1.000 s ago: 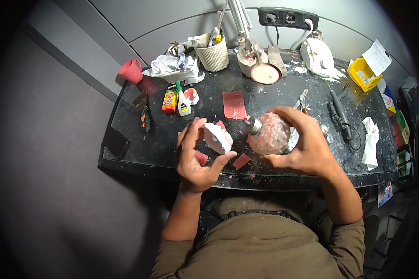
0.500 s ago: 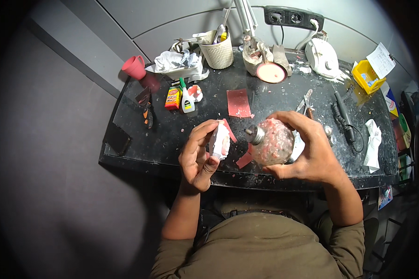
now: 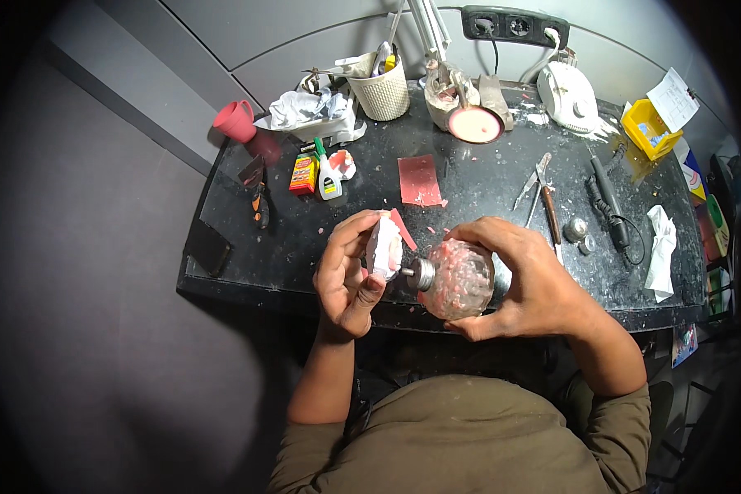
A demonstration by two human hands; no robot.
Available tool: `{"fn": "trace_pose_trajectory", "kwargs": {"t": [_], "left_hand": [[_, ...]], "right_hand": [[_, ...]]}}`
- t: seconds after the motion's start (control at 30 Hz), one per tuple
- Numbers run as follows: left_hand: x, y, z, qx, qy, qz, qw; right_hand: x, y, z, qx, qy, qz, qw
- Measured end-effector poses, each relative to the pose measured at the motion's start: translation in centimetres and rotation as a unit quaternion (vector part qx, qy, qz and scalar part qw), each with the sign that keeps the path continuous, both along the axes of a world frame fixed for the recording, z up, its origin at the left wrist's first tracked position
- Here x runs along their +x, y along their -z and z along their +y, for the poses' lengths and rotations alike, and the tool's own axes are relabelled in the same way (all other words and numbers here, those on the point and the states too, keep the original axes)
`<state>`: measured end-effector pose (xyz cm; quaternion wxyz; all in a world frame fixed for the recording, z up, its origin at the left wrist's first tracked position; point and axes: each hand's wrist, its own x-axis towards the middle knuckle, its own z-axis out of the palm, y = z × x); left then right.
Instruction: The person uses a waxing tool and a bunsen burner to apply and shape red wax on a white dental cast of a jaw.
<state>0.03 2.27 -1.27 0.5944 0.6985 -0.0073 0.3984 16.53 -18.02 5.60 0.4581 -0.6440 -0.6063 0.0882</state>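
Note:
Upright in my left hand (image 3: 343,276) is a white plaster dental cast (image 3: 382,249) with pink on its right face, pinched between thumb and fingers. My right hand (image 3: 535,276) wraps round a glass spirit lamp (image 3: 459,280), its glass crusted with pink wax bits. The lamp is tipped sideways, its metal neck and wick tube pointing left, with the tip right beside the cast; I cannot tell whether they touch. No flame can be made out. A pink wax strip (image 3: 403,228) shows just behind the cast. Farther back on the bench lies a pink wax sheet (image 3: 420,179).
Right of the lamp lie a wooden-handled knife (image 3: 549,214), a small metal jar (image 3: 575,229) and a corded handpiece (image 3: 608,198). At the left are a glue bottle (image 3: 330,179), a box (image 3: 303,175) and a scraper (image 3: 260,206). A pan (image 3: 475,126) stands at the back.
My right hand has brought the spirit lamp left and slightly down, so its wick end is now beside the cast. The left hand has barely moved.

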Motion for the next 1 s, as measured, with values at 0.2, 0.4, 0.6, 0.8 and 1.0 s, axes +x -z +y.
{"fn": "trace_pose_trajectory", "kwargs": {"t": [0.2,0.4,0.6,0.8,1.0], "left_hand": [[0.1,-0.1,-0.1,-0.002,-0.001,0.004,1.0],[0.1,-0.2,-0.2,-0.003,-0.019,-0.004,1.0],[-0.1,-0.6,-0.1,-0.008,-0.028,0.04,0.999],[0.2,-0.9,0.1,0.035,-0.058,0.032,0.997],[0.0,-0.9,0.1,0.032,-0.059,0.046,0.997]], "right_hand": [[0.0,-0.1,0.0,0.005,0.009,0.012,1.0],[0.3,-0.3,0.0,0.007,0.048,0.054,0.997],[1.1,-0.5,-0.3,0.058,0.097,0.113,0.987],[0.9,-0.5,-0.3,0.045,0.084,0.075,0.993],[0.3,-0.3,0.1,0.018,0.06,0.048,0.997]]}}
